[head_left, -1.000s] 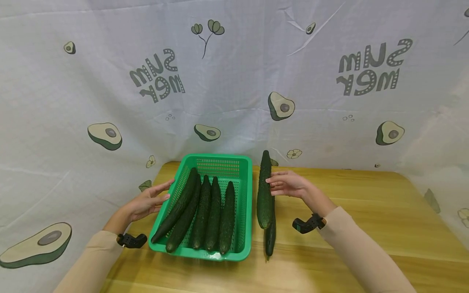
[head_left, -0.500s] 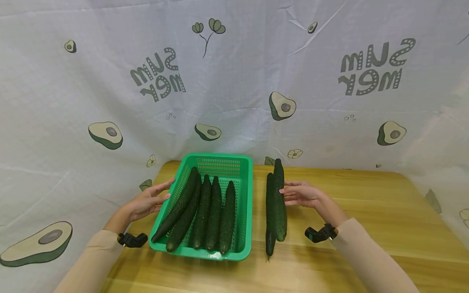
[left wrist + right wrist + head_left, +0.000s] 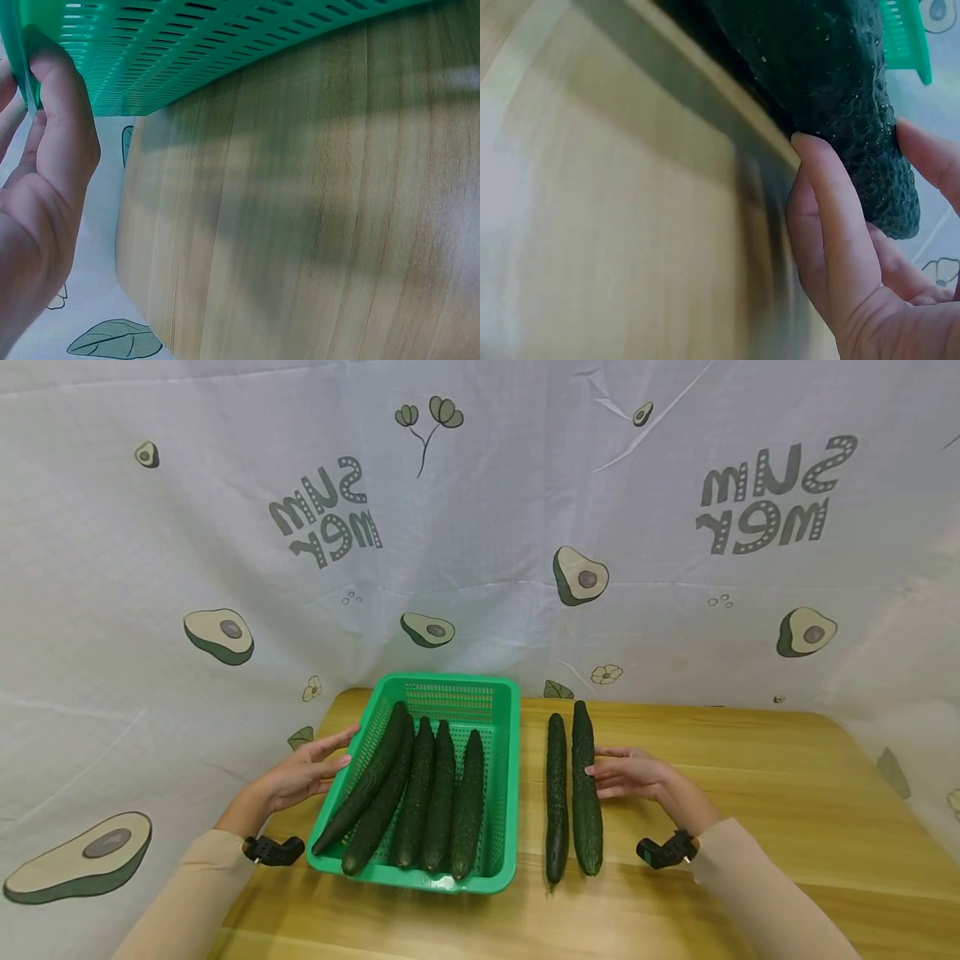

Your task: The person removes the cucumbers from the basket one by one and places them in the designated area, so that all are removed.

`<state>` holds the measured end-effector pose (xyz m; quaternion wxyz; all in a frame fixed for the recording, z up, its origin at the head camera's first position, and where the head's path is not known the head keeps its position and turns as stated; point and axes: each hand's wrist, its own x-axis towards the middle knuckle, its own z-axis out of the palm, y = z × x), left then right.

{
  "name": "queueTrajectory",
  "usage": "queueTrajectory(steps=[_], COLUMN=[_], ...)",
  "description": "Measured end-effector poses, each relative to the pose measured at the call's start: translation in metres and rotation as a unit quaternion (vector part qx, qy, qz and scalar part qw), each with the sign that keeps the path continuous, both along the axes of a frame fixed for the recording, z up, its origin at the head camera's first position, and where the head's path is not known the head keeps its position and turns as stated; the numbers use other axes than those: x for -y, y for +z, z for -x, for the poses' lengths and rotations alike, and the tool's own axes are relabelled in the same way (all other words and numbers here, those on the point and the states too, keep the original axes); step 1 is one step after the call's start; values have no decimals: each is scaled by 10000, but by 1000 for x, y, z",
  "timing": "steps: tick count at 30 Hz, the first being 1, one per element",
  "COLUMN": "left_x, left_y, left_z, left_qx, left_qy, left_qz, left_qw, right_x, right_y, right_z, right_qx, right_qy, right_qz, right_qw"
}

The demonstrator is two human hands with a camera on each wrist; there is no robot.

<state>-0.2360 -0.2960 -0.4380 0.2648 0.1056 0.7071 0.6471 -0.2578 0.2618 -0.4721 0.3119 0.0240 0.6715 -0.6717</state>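
Note:
My right hand [image 3: 633, 774] holds a dark green, bumpy cucumber [image 3: 587, 818] near its middle, thumb on one side and fingers on the other. It stands lengthwise, just right of a second, thinner cucumber [image 3: 557, 802] on the table, with a narrow gap between them. Whether the held cucumber touches the tabletop I cannot tell. On the left, my left hand [image 3: 300, 778] pinches the rim of a green plastic basket [image 3: 513, 777]; the left wrist view shows the thumb and fingers on either side of that rim [image 3: 30, 82]. Several cucumbers [image 3: 468, 810] lie side by side inside the basket.
The wooden table [image 3: 750, 827] extends to the right of the cucumbers and in front of the basket. Behind it hangs a white curtain [image 3: 480, 510] printed with avocados and lettering, close to the table's back edge.
My right hand has carried its cucumber rightward and toward me, from above the thinner cucumber to a spot beside it. My left hand and the basket have stayed in place.

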Motion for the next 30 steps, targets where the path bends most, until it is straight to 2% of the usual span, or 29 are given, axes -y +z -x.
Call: queueTrajectory(steps=[7, 21, 30], left_x=[0, 0, 2], left_y=[-1, -3, -4], left_z=[1, 0, 2], left_qx=[45, 31, -34], left_qy=[-12, -32, -47], left_qz=[-73, -63, -4], left_qw=[10000, 10000, 10000], right_x=[-2, 15, 16], right_y=[-6, -6, -5], right_z=[-1, -12, -16], right_qx=[20, -140, -287], right_qy=[58, -448, -518], right_qz=[-81, -279, -402], right_qw=[9999, 9985, 9974])
